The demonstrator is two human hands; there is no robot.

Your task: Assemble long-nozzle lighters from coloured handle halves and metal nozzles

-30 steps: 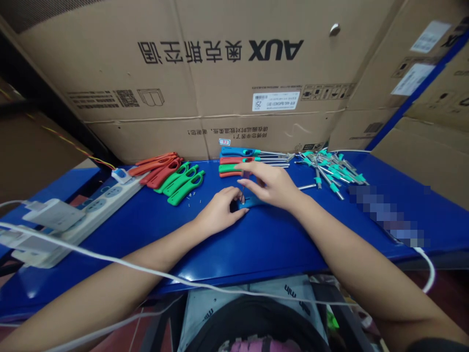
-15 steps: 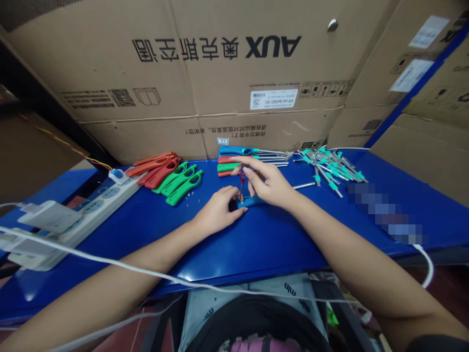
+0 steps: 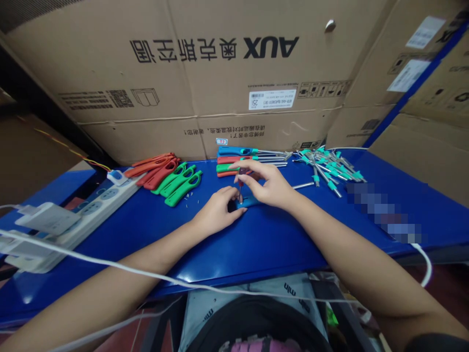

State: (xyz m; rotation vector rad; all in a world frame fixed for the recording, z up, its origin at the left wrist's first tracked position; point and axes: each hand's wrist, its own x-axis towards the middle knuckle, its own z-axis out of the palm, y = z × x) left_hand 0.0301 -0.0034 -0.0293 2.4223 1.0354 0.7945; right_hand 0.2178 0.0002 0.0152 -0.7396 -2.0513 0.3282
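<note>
My left hand (image 3: 219,209) rests on the blue table, its thumb and fingers closed around the end of a blue stick lighter (image 3: 250,201). The lighter lies flat, its metal tube (image 3: 305,185) pointing right beyond my other hand. A small red-handled screwdriver (image 3: 240,182) stands upright in the fingers of my right hand (image 3: 273,185), its tip down at the lighter's handle near my left fingertips. My right hand hides part of the lighter. Several tiny screws (image 3: 187,197) are scattered left of my hands.
Green handle shells (image 3: 183,190) and red-orange ones (image 3: 161,175) lie at left, near a white power strip (image 3: 106,195). Behind my hands lie several stick lighters (image 3: 234,150). Metal tubes with teal parts (image 3: 331,168) are heaped right. A white cable (image 3: 146,273) crosses in front. Cardboard (image 3: 212,88) walls the back.
My right fingers have shifted slightly around the screwdriver's handle, with the index finger stretched over its top. The lighter and my left hand stay in place.
</note>
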